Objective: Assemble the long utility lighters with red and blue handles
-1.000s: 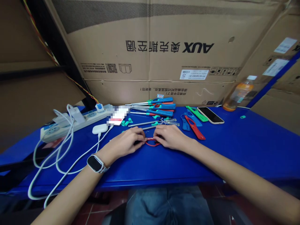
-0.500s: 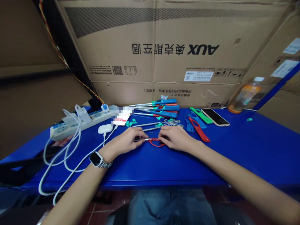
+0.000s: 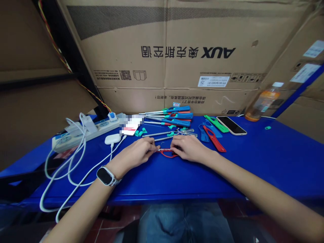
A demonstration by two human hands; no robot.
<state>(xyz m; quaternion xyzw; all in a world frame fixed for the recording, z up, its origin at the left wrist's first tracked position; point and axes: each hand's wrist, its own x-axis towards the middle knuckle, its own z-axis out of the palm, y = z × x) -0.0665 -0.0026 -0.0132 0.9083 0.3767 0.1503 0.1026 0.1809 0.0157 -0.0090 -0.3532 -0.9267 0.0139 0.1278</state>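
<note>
Both hands hold a red stick-lighter shell (image 3: 168, 155) low over the blue table. Its looped trigger-guard part shows in the gap between them, with a thin metallic strip along its upper edge. My left hand (image 3: 141, 148), a watch on its wrist, pinches the left end. Around the right end are the fingers of my right hand (image 3: 188, 147), which hide most of the handle. Just beyond lie loose metal lighter tubes (image 3: 162, 138) and clear fuel tanks (image 3: 188, 131) with thin wires. A small bent wire (image 3: 162, 143) rests near my left fingertips.
Several blue-handled stick lighters (image 3: 177, 116) lie at the back. Red (image 3: 214, 137) and green shell halves (image 3: 216, 124) lie right, beside a phone (image 3: 232, 125) and a bottle (image 3: 263, 103). On the left are a power strip (image 3: 101, 126), white cables (image 3: 76, 184) and an earbud case (image 3: 112, 138).
My left fingers have shifted slightly right and up along the left end of the red shell. My right hand keeps its grip. The whole view has shifted a little.
</note>
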